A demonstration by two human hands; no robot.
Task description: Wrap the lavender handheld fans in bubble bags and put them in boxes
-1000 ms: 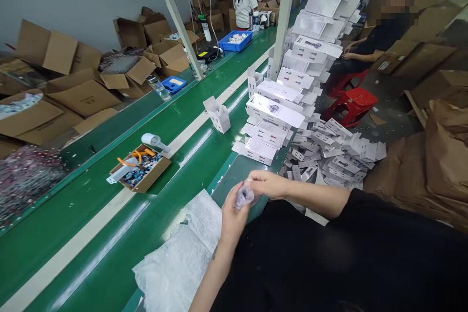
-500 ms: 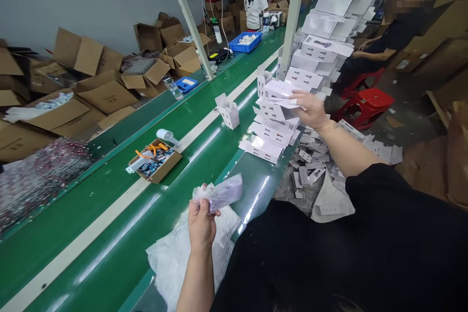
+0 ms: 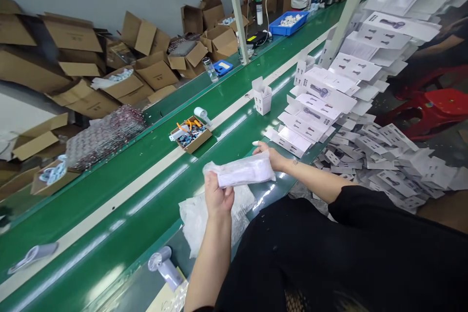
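My left hand (image 3: pixel 218 194) grips the left end of a bagged handheld fan (image 3: pixel 245 171), pale lavender inside clear, cloudy plastic. The fan's outline is blurred by the wrap. My right hand (image 3: pixel 275 157) is at the other end, partly behind the bag, with a finger stretched out and a white cover on its tip. Whether it touches the bag is hidden. Beneath the bag lies a pile of clear plastic bags (image 3: pixel 195 219). A bare lavender handheld fan (image 3: pixel 166 267) rests near the front edge, left of my forearm.
Flattened white printed boxes (image 3: pixel 309 116) are stacked high on the right; more lie below the table (image 3: pixel 393 168). One upright box (image 3: pixel 262 99) stands on the green conveyor belt (image 3: pixel 146 226). Beyond are a carton of small parts (image 3: pixel 199 142), a fan (image 3: pixel 38 252) and a blue tray (image 3: pixel 288 29).
My right hand has left the stack of boxes and come to the right end of the bagged fan. The bag is now more level. The view has swung left and down.
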